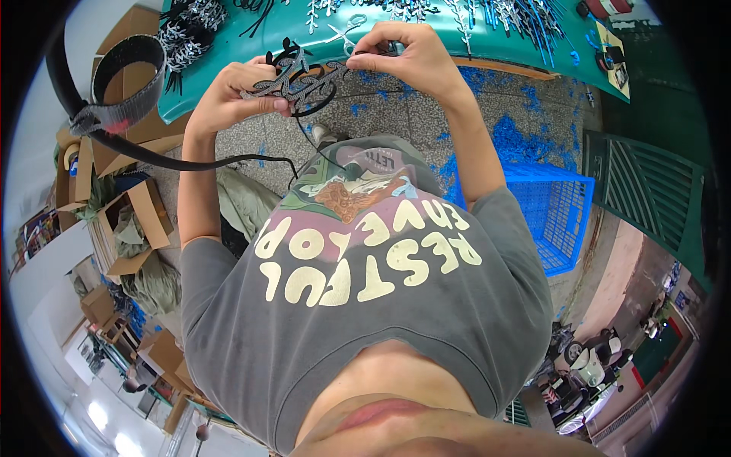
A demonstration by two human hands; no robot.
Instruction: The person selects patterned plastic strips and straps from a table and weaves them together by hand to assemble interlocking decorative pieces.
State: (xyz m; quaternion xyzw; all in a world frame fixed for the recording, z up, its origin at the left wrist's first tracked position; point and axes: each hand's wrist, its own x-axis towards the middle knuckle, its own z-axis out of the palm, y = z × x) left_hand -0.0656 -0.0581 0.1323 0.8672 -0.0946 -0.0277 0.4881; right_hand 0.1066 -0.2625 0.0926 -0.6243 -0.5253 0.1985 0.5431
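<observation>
My left hand [232, 99] is closed around one side of a black strip of leaf shapes with silvery, glittery faces [308, 84]. The strip bends in curls between my hands, above the near edge of the table. At its other side, my right hand [411, 57] has thumb and fingers pinched on a dark end, partly hidden by the fingers. Just beyond, close to my right fingers, a pair of scissors [345, 33] lies on the green tabletop [244, 38].
Leaf strips [186, 49] are heaped at the table's far left, with blue and black pieces [525, 27] at the far right. A blue plastic crate [563, 183] stands on the floor at right, near scattered blue scraps [525, 141]. Cardboard boxes [148, 209] stand left. A black cable [183, 158] crosses at left.
</observation>
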